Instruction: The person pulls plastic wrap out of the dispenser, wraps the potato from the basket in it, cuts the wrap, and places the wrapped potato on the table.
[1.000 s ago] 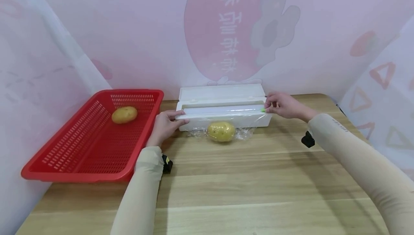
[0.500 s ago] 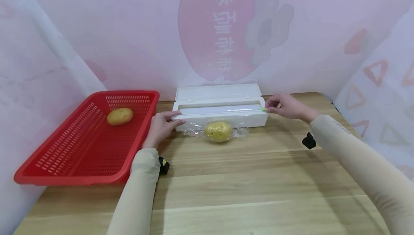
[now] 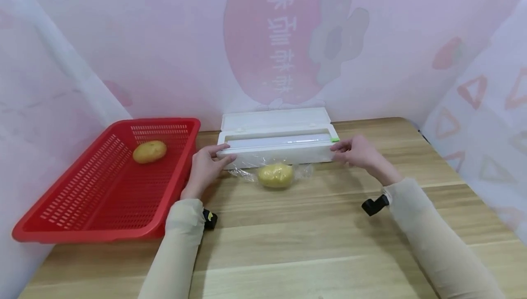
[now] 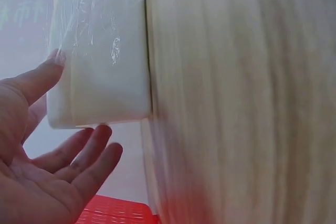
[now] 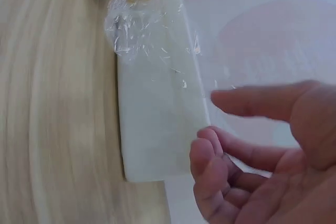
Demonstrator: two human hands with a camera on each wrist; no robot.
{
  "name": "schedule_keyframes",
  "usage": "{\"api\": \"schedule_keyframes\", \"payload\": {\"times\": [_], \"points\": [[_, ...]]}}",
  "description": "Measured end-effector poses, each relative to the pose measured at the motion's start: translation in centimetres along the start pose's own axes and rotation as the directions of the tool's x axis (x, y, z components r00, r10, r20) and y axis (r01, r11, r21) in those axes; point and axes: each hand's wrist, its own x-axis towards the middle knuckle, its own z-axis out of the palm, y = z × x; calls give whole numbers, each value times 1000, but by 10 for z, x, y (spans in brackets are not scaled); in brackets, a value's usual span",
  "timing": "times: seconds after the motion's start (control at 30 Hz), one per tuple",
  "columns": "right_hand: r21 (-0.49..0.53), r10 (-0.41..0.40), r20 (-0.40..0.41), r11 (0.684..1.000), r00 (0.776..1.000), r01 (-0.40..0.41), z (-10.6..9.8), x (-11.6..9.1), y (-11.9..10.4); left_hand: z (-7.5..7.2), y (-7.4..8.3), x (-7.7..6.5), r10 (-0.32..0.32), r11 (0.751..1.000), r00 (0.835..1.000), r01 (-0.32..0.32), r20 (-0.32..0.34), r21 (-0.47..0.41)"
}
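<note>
A white cling film box (image 3: pixel 273 155) stands with its lid (image 3: pixel 276 117) raised, the roll (image 3: pixel 280 141) showing inside. A green cutter slide (image 3: pixel 335 139) sits at the right end of its front edge. My left hand (image 3: pixel 205 169) holds the box's left end, thumb on the front and the other fingers around the end. Near the right end is my right hand (image 3: pixel 355 154), its fingertips at the front corner; the right wrist view shows thumb and fingers apart with nothing between them. Against the box front lies a potato (image 3: pixel 276 176) wrapped in clear cling film (image 3: pixel 245 174).
To the left, a red plastic basket (image 3: pixel 164 212) holds a second, bare potato (image 3: pixel 149 152). Behind the box rises a pink printed backdrop (image 3: pixel 173 43). The wooden table (image 3: pixel 296 244) extends toward me.
My right hand has let go of the green slide and come down toward the box's front corner. The film by the potato hangs looser and the potato sits slightly lower. My left hand stays put.
</note>
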Motion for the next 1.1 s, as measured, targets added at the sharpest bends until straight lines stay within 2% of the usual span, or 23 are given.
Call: {"api": "schedule_keyframes", "payload": {"times": [0.13,0.27,0.37,0.53,0.63,0.77,1.0,1.1], "points": [[35,-102,98,994,990,99,5,-13,1,0,4,-4,33,999,999,-33,-27,22],[49,-206,218,979,954,200,11,-28,-2,-1,8,-6,64,998,997,-63,-42,17],[32,-285,247,958,926,286,17,-37,-11,-3,12,-7,82,997,996,-82,-47,-1],[28,-358,216,932,909,360,32,-41,-29,-7,17,-9,96,995,994,-96,-49,-10],[37,-367,217,929,905,368,42,-38,-35,-8,17,-11,89,996,995,-89,-42,4],[51,-352,204,936,913,349,51,-37,-39,-8,14,-11,93,996,995,-93,-40,10],[71,-407,175,914,897,400,61,-39,-45,-9,12,-12,98,995,994,-97,-41,8],[92,-414,149,910,898,404,64,-38,-47,-10,12,-13,96,995,994,-96,-42,6]]}}
